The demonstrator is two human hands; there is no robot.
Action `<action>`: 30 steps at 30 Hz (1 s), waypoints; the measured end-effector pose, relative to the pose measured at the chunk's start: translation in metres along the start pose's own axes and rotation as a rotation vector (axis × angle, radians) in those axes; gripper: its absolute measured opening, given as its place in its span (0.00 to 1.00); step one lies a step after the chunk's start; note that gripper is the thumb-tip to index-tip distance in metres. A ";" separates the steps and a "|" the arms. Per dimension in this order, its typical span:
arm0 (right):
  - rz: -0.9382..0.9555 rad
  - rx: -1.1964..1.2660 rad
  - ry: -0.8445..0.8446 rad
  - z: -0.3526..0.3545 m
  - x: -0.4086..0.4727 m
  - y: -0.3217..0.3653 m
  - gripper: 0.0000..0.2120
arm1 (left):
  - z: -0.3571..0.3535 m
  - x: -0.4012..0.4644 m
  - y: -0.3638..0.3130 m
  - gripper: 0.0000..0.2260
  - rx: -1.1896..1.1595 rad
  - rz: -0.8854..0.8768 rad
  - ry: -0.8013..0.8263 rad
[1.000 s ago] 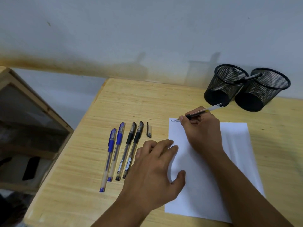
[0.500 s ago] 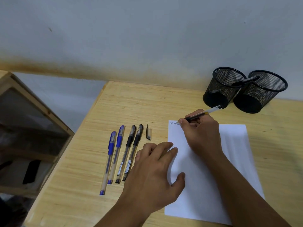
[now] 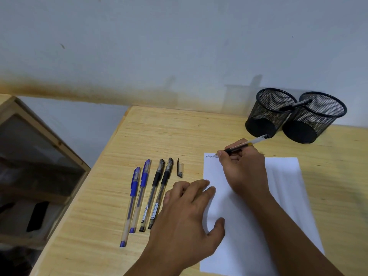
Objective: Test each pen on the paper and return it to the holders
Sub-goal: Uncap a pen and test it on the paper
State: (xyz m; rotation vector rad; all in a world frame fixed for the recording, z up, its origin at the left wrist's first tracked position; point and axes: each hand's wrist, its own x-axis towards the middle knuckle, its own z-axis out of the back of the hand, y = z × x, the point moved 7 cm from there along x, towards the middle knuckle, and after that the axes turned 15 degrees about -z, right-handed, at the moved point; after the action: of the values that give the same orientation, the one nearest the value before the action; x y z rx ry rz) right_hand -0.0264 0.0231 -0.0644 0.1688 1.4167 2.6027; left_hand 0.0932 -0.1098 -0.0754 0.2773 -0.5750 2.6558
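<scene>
on paper (image 3: 282, 196) right hand (image 3: 242, 168) writes with pen (image 3: 247, 144), left hand (image 3: 189, 218) flat.

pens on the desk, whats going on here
A person is trying out pens. The right hand writes with a black pen at the top corner of the paper, while the left hand presses the sheet flat. Four capped pens and a loose cap lie alongside. One pen is already in the holders.

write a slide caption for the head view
Right hand tests a black pen on the paper, left hand steadying it, four capped pens waiting.
</scene>
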 end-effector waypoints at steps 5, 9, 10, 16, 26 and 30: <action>-0.022 -0.006 0.014 0.000 0.001 -0.003 0.06 | 0.001 0.000 0.000 0.26 0.007 -0.004 -0.004; -0.023 0.003 0.017 -0.001 0.001 -0.003 0.06 | 0.001 0.000 -0.001 0.25 0.011 -0.015 -0.010; -0.029 0.012 0.017 -0.001 0.001 -0.003 0.06 | 0.001 0.000 -0.001 0.25 0.014 -0.015 -0.010; -0.027 0.033 0.016 0.001 0.000 -0.003 0.06 | 0.002 0.000 0.000 0.26 0.007 -0.017 -0.026; 0.024 0.024 0.001 0.002 -0.003 0.001 0.07 | 0.000 0.000 0.000 0.26 -0.001 -0.012 -0.017; 0.048 0.018 0.007 0.001 -0.003 0.000 0.07 | -0.001 0.000 0.002 0.27 -0.013 0.002 -0.001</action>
State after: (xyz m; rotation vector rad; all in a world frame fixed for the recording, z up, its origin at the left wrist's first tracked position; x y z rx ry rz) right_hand -0.0237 0.0235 -0.0641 0.1990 1.4561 2.6323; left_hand 0.0922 -0.1112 -0.0769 0.2743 -0.5929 2.6533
